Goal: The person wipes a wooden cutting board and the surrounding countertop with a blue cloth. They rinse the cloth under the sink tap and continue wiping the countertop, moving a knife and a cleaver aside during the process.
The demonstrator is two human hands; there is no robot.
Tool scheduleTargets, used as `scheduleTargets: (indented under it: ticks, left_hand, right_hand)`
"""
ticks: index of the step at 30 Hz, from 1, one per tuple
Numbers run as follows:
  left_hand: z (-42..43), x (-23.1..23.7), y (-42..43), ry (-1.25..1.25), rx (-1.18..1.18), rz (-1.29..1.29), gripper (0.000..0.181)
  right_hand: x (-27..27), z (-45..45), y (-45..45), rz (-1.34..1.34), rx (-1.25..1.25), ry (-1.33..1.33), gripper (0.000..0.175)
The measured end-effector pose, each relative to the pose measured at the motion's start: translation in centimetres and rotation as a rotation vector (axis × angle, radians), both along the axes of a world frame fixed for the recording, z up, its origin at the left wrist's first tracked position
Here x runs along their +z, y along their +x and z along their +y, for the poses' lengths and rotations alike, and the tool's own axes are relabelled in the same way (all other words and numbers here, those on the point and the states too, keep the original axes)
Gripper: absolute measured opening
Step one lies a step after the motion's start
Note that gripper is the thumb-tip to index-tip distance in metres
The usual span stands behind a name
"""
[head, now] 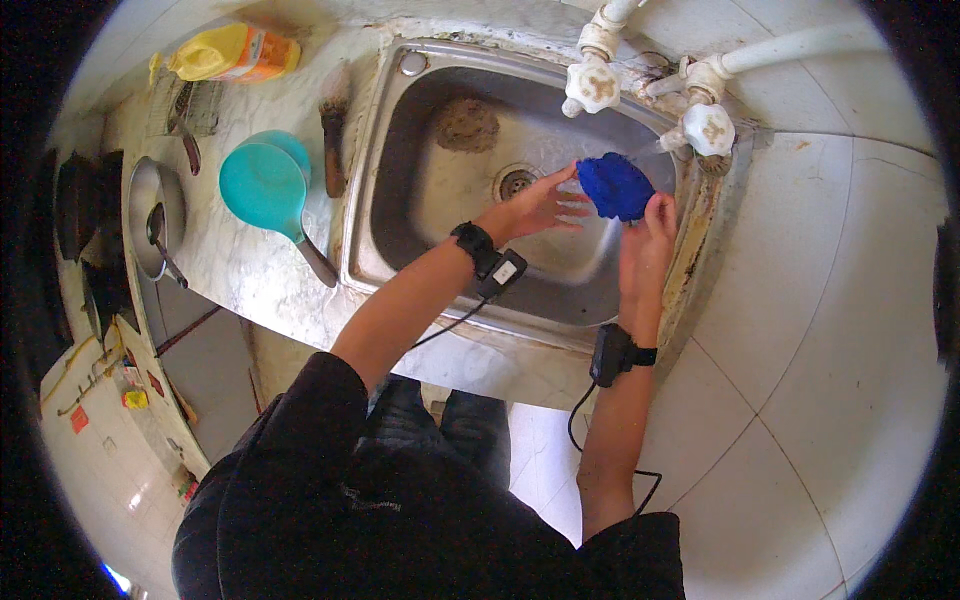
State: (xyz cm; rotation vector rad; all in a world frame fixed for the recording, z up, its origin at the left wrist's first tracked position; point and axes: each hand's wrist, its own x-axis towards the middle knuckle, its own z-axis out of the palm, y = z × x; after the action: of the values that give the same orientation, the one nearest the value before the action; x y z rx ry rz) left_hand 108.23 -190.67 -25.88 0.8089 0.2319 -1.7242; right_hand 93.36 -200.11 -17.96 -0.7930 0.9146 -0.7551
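Note:
A wet-looking blue cloth [616,187] is stretched between my two hands above the right side of a stainless steel sink [420,225]. My left hand [544,202] pinches its left edge, with the other fingers spread below. At its lower right corner, my right hand [649,236] grips it between thumb and fingers. Water comes from the right-hand tap [705,131] close beside the cloth. Beneath my hands, the drain [516,182] shows in the sink floor. A brown, matted scrubbing pad [467,125] lies at the back left of the basin.
Left of the sink, a turquoise dipper [262,184], a dark-handled brush [333,139] and a metal bowl [169,210] with a spoon sit on the marble-patterned counter [247,296]. A yellow bottle [232,54] lies at the back. Another tap [592,82] overhangs the basin's rear edge; tiled wall borders the right.

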Motion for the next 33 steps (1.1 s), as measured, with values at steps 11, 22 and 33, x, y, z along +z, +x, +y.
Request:
scheduleTargets:
  ticks: [11,22,33]
  left_hand:
    - [-3.3,3.2,0.4,-0.317,0.014,-0.372,0.041]
    - [-4.3,5.3,0.4,-0.175,0.032,-0.319,0.063]
    - [-6.2,4.1,-0.7,-0.170,0.276,-0.287,0.025]
  right_hand:
    - [1.6,0.9,-2.5,0.266,0.114,0.154,0.030]
    - [0.7,-3.0,1.5,0.264,0.144,-0.002,0.031]
    - [12.4,-3.4,1.4,0.733,0.227,-1.247,0.047]
